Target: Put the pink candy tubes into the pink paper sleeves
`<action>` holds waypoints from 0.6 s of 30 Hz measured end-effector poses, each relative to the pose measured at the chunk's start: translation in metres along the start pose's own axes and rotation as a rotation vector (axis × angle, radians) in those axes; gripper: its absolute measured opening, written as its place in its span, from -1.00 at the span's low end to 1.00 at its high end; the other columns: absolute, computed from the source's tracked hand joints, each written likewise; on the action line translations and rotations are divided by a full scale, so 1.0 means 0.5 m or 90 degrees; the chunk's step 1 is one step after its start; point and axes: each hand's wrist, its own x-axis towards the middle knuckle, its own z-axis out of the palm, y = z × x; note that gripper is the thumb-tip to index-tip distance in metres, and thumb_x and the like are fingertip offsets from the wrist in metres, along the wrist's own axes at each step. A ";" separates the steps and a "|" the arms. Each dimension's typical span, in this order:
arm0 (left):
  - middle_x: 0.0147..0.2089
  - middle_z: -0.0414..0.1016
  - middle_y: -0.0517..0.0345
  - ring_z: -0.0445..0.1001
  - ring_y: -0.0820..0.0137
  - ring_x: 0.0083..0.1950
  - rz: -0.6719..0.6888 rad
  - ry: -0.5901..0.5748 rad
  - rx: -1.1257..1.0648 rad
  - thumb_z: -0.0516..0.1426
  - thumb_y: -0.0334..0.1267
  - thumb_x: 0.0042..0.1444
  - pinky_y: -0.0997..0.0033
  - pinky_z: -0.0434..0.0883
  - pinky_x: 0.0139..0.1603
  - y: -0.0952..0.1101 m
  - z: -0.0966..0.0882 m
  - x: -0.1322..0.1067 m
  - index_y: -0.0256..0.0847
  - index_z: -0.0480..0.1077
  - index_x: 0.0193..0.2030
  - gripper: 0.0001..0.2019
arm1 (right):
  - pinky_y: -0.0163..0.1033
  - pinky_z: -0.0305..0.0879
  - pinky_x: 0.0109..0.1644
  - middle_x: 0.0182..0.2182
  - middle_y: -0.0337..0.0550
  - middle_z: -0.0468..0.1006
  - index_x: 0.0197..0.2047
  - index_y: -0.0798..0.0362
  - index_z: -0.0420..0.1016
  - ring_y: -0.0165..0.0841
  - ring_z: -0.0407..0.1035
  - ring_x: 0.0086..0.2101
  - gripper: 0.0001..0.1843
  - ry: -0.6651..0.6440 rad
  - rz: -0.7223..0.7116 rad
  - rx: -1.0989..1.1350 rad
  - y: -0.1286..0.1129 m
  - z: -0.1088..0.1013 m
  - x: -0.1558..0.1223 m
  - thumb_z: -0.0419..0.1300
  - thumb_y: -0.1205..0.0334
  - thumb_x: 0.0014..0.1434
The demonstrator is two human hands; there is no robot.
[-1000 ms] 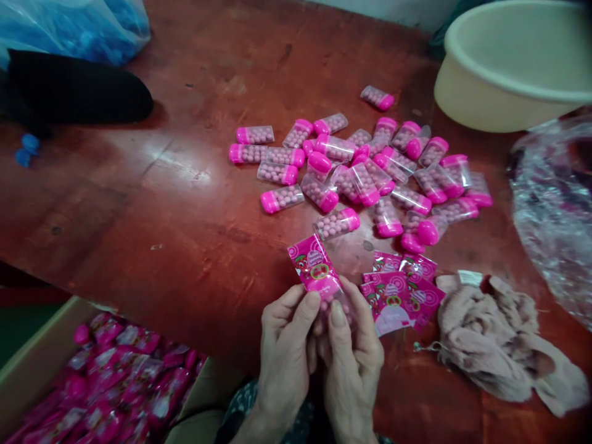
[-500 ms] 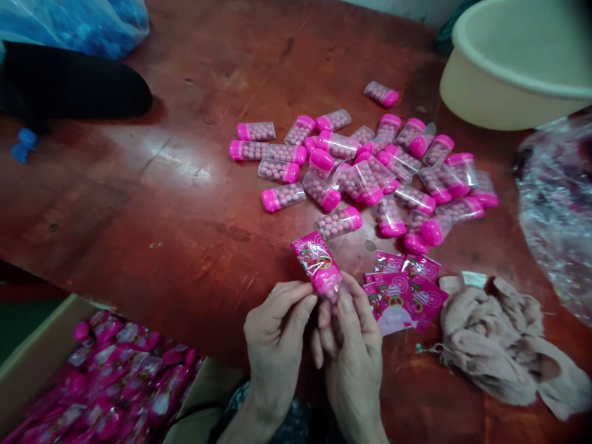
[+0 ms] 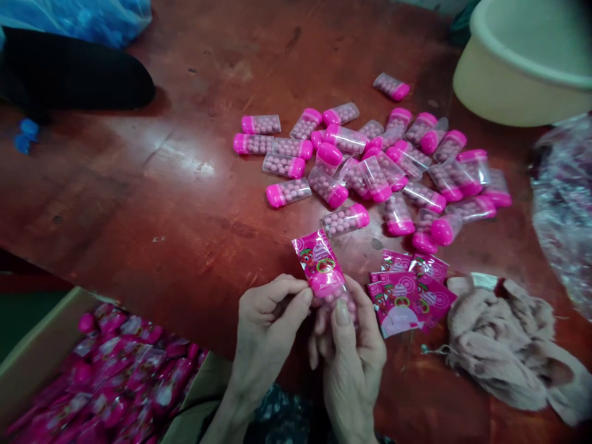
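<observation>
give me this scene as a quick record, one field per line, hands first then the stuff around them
right hand: grip around a clear tube of pink balls
wrapper: pink printed wrapper over the tube's capped end
left hand: grip pinched beside the wrapper; contact hard to tell
table: reddish top with loose pink-capped tubes in a scattered group
right of hands: flat wrappers, then a crumpled cloth
far right: pale basin
lower left: open box of pink packs
</observation>
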 end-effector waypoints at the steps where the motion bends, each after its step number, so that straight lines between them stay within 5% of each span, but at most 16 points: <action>1: -0.48 0.44 0.22 0.42 0.47 -0.47 0.016 -0.002 0.024 0.14 -0.43 0.07 0.52 0.35 -0.45 0.001 0.000 0.002 -0.23 0.50 -0.43 -0.87 | -0.57 0.11 -0.72 -0.61 -0.41 0.35 0.01 -0.07 0.36 -0.65 0.10 -0.74 -0.71 0.007 0.000 0.003 -0.001 0.002 -0.001 0.14 0.11 0.21; 6: -0.47 0.40 0.23 0.38 0.50 -0.46 0.120 0.000 0.149 0.10 -0.43 0.11 0.52 0.34 -0.41 -0.007 0.005 0.003 -0.24 0.42 -0.45 -0.86 | -0.57 0.12 -0.74 -0.64 -0.42 0.34 0.01 -0.12 0.35 -0.64 0.06 -0.76 -0.69 0.008 0.075 0.058 -0.008 0.006 -0.001 0.15 0.09 0.19; 13: -0.23 0.56 0.15 0.50 0.38 -0.16 0.254 0.079 0.109 0.13 -0.54 0.06 0.41 0.41 -0.10 -0.026 0.033 -0.008 -0.19 0.49 -0.24 -0.79 | -0.62 -0.12 -0.82 -0.70 -0.46 0.24 -0.02 -0.04 0.38 -0.67 -0.18 -0.79 -0.67 0.004 0.198 0.094 -0.035 0.001 0.008 0.11 0.02 0.18; 18: -0.29 0.58 0.13 0.51 0.29 -0.16 0.265 0.070 0.181 0.16 -0.53 0.03 0.34 0.43 -0.11 -0.015 0.029 -0.007 -0.14 0.54 -0.25 -0.77 | -0.54 0.10 -0.75 -0.69 -0.42 0.28 -0.02 -0.05 0.40 -0.62 -0.05 -0.78 -0.66 0.045 0.169 0.065 -0.032 0.002 0.010 0.15 0.02 0.16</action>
